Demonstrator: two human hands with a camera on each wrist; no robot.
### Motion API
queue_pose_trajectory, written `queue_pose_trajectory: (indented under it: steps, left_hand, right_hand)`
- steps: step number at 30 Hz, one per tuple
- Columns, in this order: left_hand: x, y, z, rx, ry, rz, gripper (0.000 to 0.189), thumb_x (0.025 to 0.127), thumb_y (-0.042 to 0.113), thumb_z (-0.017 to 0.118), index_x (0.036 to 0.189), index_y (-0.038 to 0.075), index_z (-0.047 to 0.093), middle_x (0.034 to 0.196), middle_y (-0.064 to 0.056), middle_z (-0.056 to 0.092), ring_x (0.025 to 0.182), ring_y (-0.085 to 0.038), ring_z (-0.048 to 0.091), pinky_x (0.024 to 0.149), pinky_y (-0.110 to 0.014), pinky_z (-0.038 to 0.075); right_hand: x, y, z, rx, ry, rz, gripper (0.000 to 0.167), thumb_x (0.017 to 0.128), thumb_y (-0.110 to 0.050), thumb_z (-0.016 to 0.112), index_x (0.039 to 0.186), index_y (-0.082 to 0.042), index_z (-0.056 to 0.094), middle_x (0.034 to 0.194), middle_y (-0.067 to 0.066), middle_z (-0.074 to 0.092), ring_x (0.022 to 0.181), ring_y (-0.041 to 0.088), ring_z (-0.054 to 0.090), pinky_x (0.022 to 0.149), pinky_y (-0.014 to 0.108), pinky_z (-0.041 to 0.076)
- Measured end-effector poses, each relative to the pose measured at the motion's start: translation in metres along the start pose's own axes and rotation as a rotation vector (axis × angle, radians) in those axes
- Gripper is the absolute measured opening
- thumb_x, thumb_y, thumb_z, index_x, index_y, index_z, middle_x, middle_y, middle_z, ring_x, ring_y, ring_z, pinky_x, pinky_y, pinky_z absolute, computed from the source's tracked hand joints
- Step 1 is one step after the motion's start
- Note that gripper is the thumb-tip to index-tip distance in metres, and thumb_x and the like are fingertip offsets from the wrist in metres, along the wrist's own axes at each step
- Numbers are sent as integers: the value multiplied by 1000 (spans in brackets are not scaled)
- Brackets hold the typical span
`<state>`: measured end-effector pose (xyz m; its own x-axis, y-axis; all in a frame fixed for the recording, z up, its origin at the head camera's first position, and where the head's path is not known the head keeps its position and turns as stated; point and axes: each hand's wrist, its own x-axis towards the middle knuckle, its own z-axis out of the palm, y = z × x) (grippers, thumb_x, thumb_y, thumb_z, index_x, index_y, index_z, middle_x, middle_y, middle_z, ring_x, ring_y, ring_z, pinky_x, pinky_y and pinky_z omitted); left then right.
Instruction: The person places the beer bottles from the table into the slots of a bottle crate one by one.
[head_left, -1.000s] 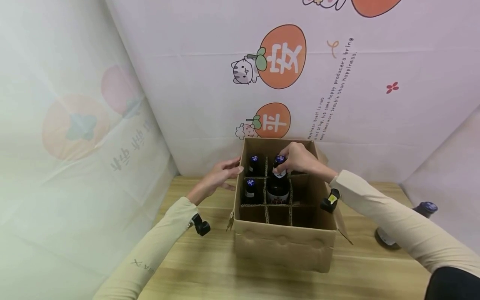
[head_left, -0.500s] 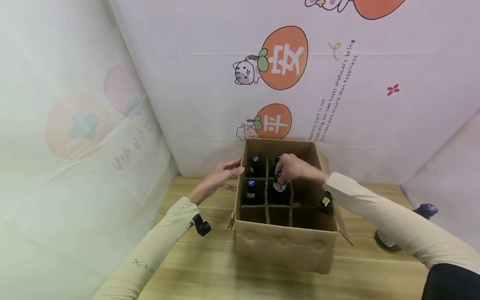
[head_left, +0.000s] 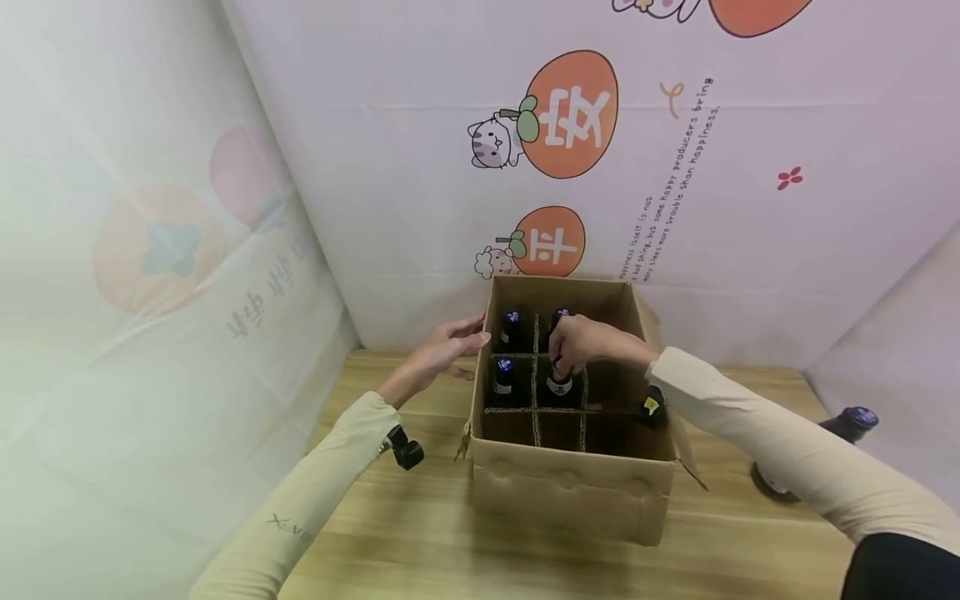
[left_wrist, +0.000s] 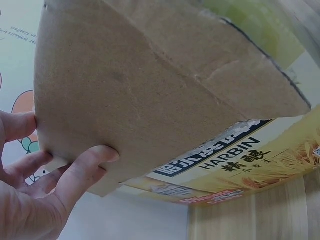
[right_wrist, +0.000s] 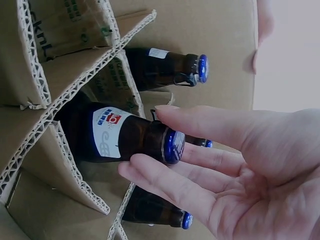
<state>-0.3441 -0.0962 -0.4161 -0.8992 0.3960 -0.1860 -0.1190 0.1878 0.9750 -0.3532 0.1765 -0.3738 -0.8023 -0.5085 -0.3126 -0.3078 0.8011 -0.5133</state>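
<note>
A cardboard beer box (head_left: 570,492) with dividers stands on the wooden table. My right hand (head_left: 588,342) reaches inside and holds a dark beer bottle (head_left: 559,386) by its neck, in the middle compartment. In the right wrist view, thumb and fingers lie on either side of the neck of this bottle (right_wrist: 107,132), just below its blue cap. My left hand (head_left: 438,350) rests against the box's left side with fingers extended. The left wrist view shows that thumb (left_wrist: 92,162) on the cardboard.
Several capped bottles stand in other compartments, including a back-left bottle (head_left: 512,329) and the left bottle (head_left: 504,383). Outside, to the right, another bottle (head_left: 847,425) stands partly behind my sleeve. Printed white cloth (head_left: 420,192) hangs behind the box. A loose flap (head_left: 690,467) sticks out on the right.
My right hand has moved down and slightly towards me, lowering the bottle into the middle compartment. Another bottle's cap now shows behind the hand. My left hand has stayed at the box's side.
</note>
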Motion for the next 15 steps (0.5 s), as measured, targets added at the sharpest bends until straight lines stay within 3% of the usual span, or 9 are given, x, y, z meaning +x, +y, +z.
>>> queue_pose_trajectory:
  steps: [15]
  left_hand:
    - [0,-1,1,-8,5,1,68,105,23,63,165,17,32,166,-20,37,144,-46,48,94,-51,64]
  right_hand:
    - [1,1,-6,79,-20,39,19,87,-4,81,102,5,74,90,13,75,78,26,76,74,36,69]
